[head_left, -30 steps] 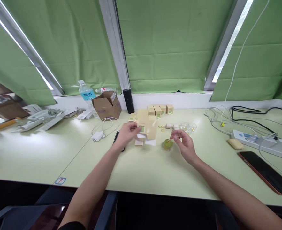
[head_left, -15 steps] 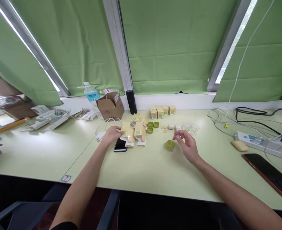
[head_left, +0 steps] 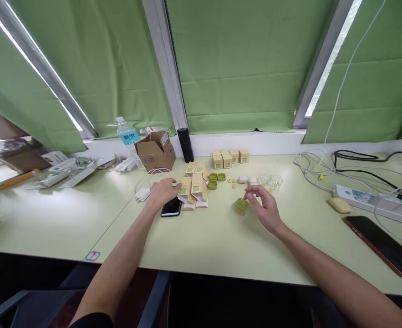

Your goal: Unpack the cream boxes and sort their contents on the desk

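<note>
My left hand [head_left: 165,192] rests at the left edge of a group of cream cardboard boxes, its fingertips against the nearest-left box [head_left: 185,189]. That box lies with its flaps open toward me, beside another open cream box [head_left: 198,187]. Under the left hand lies a black phone [head_left: 171,207], partly covered. My right hand [head_left: 264,207] hovers with loosely bent fingers apart, just right of a small clear jar with a green lid [head_left: 241,206]. Whether its fingertips touch the lid I cannot tell.
Behind are green lids [head_left: 213,184], small yellow pieces [head_left: 233,186], clear cups [head_left: 275,181] and several closed cream boxes [head_left: 226,159]. A brown carton [head_left: 156,152] and black cylinder [head_left: 185,146] stand by the wall. To the right lie a power strip [head_left: 374,207] and a phone [head_left: 385,246].
My left hand has moved slightly right, and the nearest-left box has shifted right against its neighbour. My right hand stays near the green-lidded jar.
</note>
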Tool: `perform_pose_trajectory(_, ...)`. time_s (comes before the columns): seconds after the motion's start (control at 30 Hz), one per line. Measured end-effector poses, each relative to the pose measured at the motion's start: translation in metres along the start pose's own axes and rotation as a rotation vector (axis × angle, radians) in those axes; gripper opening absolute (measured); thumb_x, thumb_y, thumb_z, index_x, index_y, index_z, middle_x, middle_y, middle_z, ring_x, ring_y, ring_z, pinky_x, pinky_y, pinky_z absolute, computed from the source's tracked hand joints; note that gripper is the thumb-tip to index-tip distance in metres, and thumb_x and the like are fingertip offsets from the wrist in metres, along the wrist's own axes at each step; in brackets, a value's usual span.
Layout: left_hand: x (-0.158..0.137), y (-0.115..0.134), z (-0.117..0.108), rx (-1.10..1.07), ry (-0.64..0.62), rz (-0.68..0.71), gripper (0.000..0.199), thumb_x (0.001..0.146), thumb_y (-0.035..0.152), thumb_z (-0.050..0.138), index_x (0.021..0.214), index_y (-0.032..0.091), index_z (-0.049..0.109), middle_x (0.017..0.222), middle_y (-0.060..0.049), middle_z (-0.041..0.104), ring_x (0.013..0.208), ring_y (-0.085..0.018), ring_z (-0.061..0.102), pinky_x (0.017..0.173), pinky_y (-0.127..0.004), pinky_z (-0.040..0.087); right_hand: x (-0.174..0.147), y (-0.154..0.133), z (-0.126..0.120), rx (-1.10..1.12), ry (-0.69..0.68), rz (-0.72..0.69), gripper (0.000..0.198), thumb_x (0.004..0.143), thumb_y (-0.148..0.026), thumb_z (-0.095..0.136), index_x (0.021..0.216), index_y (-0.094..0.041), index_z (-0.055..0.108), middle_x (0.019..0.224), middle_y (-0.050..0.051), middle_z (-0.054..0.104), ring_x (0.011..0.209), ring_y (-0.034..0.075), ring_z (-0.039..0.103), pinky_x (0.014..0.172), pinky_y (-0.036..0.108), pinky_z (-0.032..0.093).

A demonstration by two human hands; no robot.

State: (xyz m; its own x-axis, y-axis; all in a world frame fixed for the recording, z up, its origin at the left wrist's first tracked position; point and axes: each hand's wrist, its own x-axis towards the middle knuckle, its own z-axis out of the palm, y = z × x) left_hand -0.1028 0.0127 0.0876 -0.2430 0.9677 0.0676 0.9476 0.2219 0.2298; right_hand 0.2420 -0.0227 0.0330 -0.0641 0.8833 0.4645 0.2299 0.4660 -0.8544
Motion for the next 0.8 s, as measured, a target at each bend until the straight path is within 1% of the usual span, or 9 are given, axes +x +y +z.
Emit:
perform_pose_trajectory(0.07, -0.013, 0.010, -0.009, 0.034, 0.101, 0.049, 0.037, 0.094, 0.039, 0.052, 0.116, 0.017, 0.071, 0.098, -0.013, 0.079, 0.107, -0.035, 0.069, 0.100, -0.044, 0.043, 0.001, 0.001, 0.000, -0.023, 0.018, 0.004, 0.025, 0.094, -0.049, 0.057, 0.100, -0.025, 0.063, 0.086, 0.003, 0.068, 0.088, 0.022, 0.063, 0.090, 0.040, 0.044)
perform_pose_trajectory(0.13, -0.029, 0.026, -0.011, -0.053, 0.155, 0.191, 0.035, 0.096, 0.037, 0.049, 0.118, 0.019, 0.070, 0.098, -0.010, 0.078, 0.096, -0.031, 0.071, 0.097, -0.041, 0.046, 0.003, 0.002, 0.000, -0.065, 0.038, 0.008, 0.022, 0.093, -0.046, 0.057, 0.098, -0.025, 0.063, 0.086, 0.003, 0.069, 0.087, 0.022, 0.063, 0.088, 0.040, 0.044)
perform_pose_trajectory(0.2, -0.045, 0.045, -0.003, -0.190, 0.110, 0.362, 0.031, 0.096, 0.034, 0.049, 0.115, 0.021, 0.070, 0.098, -0.007, 0.077, 0.088, -0.027, 0.071, 0.093, -0.038, 0.048, 0.006, 0.006, -0.002, -0.130, 0.060, 0.014, 0.019, 0.092, -0.042, 0.056, 0.095, -0.025, 0.064, 0.084, 0.003, 0.069, 0.085, 0.023, 0.063, 0.085, 0.039, 0.045)
perform_pose_trajectory(0.27, -0.058, 0.066, 0.016, -0.299, 0.019, 0.527, 0.029, 0.095, 0.033, 0.051, 0.115, 0.021, 0.069, 0.095, -0.007, 0.075, 0.088, -0.026, 0.070, 0.092, -0.039, 0.049, 0.009, 0.011, -0.004, -0.208, 0.062, 0.027, 0.015, 0.089, -0.037, 0.056, 0.091, -0.025, 0.064, 0.082, 0.003, 0.069, 0.081, 0.022, 0.062, 0.080, 0.038, 0.046)
perform_pose_trajectory(0.37, -0.068, 0.093, 0.051, -0.420, -0.079, 0.689, 0.045, 0.088, 0.029, 0.063, 0.131, 0.021, 0.059, 0.112, -0.011, 0.071, 0.101, -0.028, 0.067, 0.096, -0.043, 0.050, 0.011, 0.017, -0.005, -0.316, 0.004, 0.047, 0.009, 0.083, -0.029, 0.056, 0.086, -0.026, 0.064, 0.079, 0.002, 0.069, 0.075, 0.022, 0.062, 0.073, 0.036, 0.047)
perform_pose_trajectory(0.47, -0.067, 0.113, 0.080, -0.546, -0.204, 0.724, 0.065, 0.081, 0.030, 0.072, 0.141, 0.021, 0.050, 0.134, -0.016, 0.060, 0.123, -0.033, 0.059, 0.105, -0.046, 0.047, 0.010, 0.018, -0.004, -0.375, -0.074, 0.053, 0.014, 0.079, -0.022, 0.057, 0.089, -0.027, 0.064, 0.082, 0.000, 0.072, 0.074, 0.021, 0.063, 0.070, 0.035, 0.047)
perform_pose_trajectory(0.53, -0.063, 0.121, 0.094, -0.616, -0.253, 0.697, 0.071, 0.080, 0.029, 0.074, 0.144, 0.021, 0.046, 0.143, -0.018, 0.054, 0.129, -0.034, 0.055, 0.107, -0.047, 0.046, 0.008, 0.018, -0.002, -0.396, -0.114, 0.055, 0.016, 0.079, -0.021, 0.058, 0.093, -0.027, 0.064, 0.084, 0.000, 0.072, 0.075, 0.020, 0.064, 0.069, 0.033, 0.046)
perform_pose_trajectory(0.67, -0.057, 0.127, 0.110, -0.740, -0.309, 0.642, 0.073, 0.081, 0.021, 0.073, 0.147, 0.024, 0.042, 0.139, -0.013, 0.058, 0.128, -0.029, 0.056, 0.109, -0.046, 0.044, 0.006, 0.019, 0.001, -0.448, -0.170, 0.035, 0.006, 0.083, -0.026, 0.061, 0.089, -0.026, 0.062, 0.087, 0.001, 0.072, 0.076, 0.020, 0.064, 0.068, 0.032, 0.045)
perform_pose_trajectory(0.8, -0.058, 0.126, 0.117, -0.728, -0.254, 0.661, 0.065, 0.080, 0.016, 0.073, 0.140, 0.026, 0.050, 0.129, -0.009, 0.063, 0.125, -0.028, 0.057, 0.109, -0.045, 0.043, 0.005, 0.027, 0.002, -0.501, -0.179, -0.026, 0.004, 0.084, -0.022, 0.059, 0.082, -0.025, 0.060, 0.087, 0.002, 0.069, 0.079, 0.021, 0.063, 0.069, 0.032, 0.044)
